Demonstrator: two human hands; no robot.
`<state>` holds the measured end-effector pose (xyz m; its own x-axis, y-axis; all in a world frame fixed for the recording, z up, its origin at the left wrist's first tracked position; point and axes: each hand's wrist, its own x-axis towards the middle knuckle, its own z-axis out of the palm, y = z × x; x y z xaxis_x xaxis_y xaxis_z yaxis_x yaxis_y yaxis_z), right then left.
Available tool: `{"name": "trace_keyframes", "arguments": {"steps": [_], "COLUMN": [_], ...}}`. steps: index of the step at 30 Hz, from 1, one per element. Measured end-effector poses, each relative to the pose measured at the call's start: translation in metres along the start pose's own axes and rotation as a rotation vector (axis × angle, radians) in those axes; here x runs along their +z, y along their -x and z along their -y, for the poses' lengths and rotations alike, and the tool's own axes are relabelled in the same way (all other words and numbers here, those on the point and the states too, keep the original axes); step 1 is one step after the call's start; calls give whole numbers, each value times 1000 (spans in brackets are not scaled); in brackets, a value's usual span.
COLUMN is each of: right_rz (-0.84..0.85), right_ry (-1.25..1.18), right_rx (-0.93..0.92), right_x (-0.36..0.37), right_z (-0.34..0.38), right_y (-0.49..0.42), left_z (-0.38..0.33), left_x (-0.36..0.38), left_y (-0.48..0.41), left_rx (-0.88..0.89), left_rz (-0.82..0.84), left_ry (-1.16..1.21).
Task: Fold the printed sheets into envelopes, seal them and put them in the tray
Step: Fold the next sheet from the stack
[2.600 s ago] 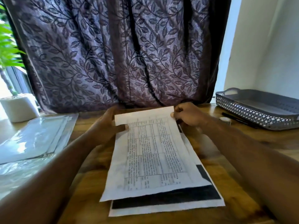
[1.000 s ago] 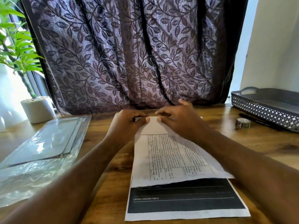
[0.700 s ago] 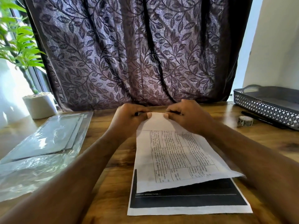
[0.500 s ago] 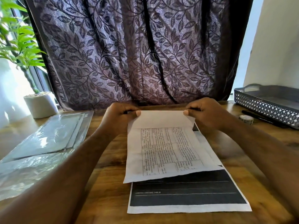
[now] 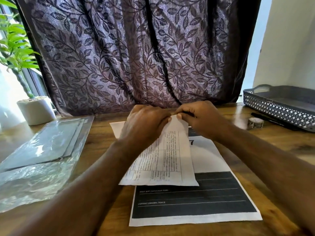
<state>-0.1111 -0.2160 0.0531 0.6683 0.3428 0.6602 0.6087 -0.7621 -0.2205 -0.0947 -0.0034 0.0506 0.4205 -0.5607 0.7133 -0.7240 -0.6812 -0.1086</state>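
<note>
folded printed sheet, atop flat sheet

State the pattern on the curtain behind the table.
The curtain bears dark leafy vines on purple; head view.

Both hands meet at the far end of the printed sheet: left hand and right hand pinch it, a dark-printed page lying beneath.

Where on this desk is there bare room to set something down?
Bare wood right of the right forearm, before tape roll and tray. Narrow strip between plastic sleeves and folded sheet. Crowded centre: left hand, right hand, dark sheet.
</note>
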Motion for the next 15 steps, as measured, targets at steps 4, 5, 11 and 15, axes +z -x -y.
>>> {"name": "trace_keyframes", "arguments": {"steps": [4,5,11,15], "right_rz": [6,-4,-56,-87], "right_ry": [-32,-41,-146,-290], "right_rx": [67,95,218,333], "right_x": [-9,-12,-22,-16], "right_z": [-14,-18,-37,-44], "right_y": [3,4,9,13], "left_z": [18,26,62,61], "left_x": [-8,-9,-6,-1], "left_y": [7,10,20,21], "left_rx": [-105,-153,-449,-482], "left_rz": [-7,8,38,43], "left_ry": [68,72,237,349]}}
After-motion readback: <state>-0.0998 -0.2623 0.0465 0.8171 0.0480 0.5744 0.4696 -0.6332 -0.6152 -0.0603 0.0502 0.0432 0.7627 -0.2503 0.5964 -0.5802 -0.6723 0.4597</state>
